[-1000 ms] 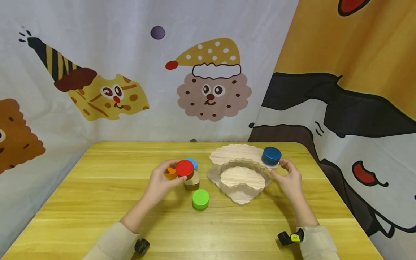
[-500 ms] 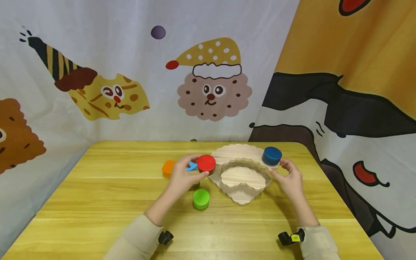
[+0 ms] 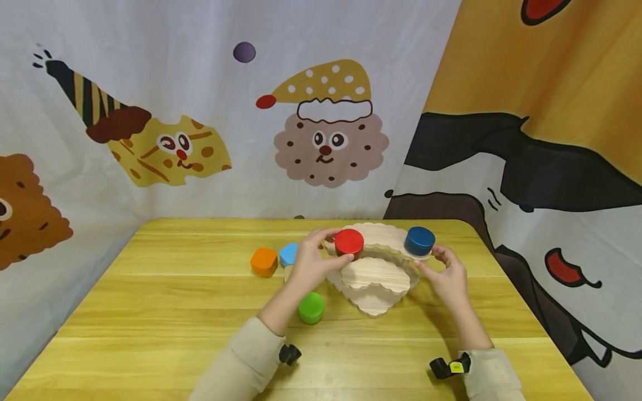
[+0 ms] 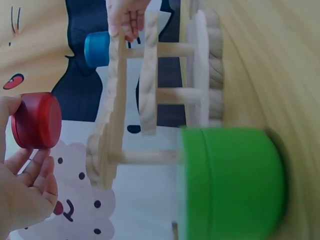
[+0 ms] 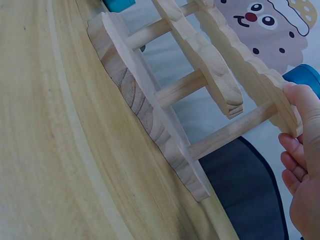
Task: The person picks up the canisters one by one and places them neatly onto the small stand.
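My left hand (image 3: 312, 264) holds a short red cylinder (image 3: 349, 244) between thumb and fingers, over the left part of the top tier of a pale wooden tiered stand (image 3: 375, 273). In the left wrist view a gap shows between the red cylinder (image 4: 37, 120) and the stand's top tier (image 4: 116, 100). My right hand (image 3: 448, 281) pinches the right end of that tier; in the right wrist view the thumb lies on top and the fingers (image 5: 295, 155) are underneath. Close to this hand a blue cylinder (image 3: 420, 241) stands on the tier.
A green cylinder (image 3: 311, 308) stands on the table (image 3: 150, 334) in front of the stand. Left of it are an orange block (image 3: 263, 262) and a light blue block (image 3: 288, 254). A beige block (image 3: 288, 273) is mostly hidden behind my left hand. A printed curtain (image 3: 200, 111) hangs behind.
My left hand has carried the red cylinder to the right and away from me, from above the loose blocks to over the stand's top tier. My right hand stays at the tier's end.
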Tool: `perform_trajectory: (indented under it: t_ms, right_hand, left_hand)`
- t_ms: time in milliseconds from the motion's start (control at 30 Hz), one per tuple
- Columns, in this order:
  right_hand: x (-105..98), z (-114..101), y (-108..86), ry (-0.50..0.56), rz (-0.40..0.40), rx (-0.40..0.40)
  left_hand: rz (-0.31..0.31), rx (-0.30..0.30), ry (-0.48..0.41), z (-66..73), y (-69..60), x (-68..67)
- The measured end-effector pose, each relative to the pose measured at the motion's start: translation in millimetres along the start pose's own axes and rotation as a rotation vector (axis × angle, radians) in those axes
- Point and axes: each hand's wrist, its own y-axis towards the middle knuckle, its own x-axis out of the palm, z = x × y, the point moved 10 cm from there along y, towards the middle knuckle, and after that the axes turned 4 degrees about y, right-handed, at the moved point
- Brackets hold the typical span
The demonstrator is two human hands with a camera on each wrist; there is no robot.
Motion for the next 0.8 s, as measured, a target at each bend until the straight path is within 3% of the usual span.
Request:
perform_trajectory:
  t_ms: [233,500,800]
  right_hand:
    - [0,1,-0.1,-0.008,-0.007,0.005]
    - [-1,0,0.1,-0.011,-0.006,0.005]
    - [0,0,0.3,-0.006,-0.005,0.0]
  left_hand:
    - [-0.011,-0.002,0.015,9.5,14.3,19.2]
    - [-0.026,-0.01,-0.07,18.6,30.8,37.4]
    - [-0.032,-0.017,-0.033,22.2,47.6,55.2]
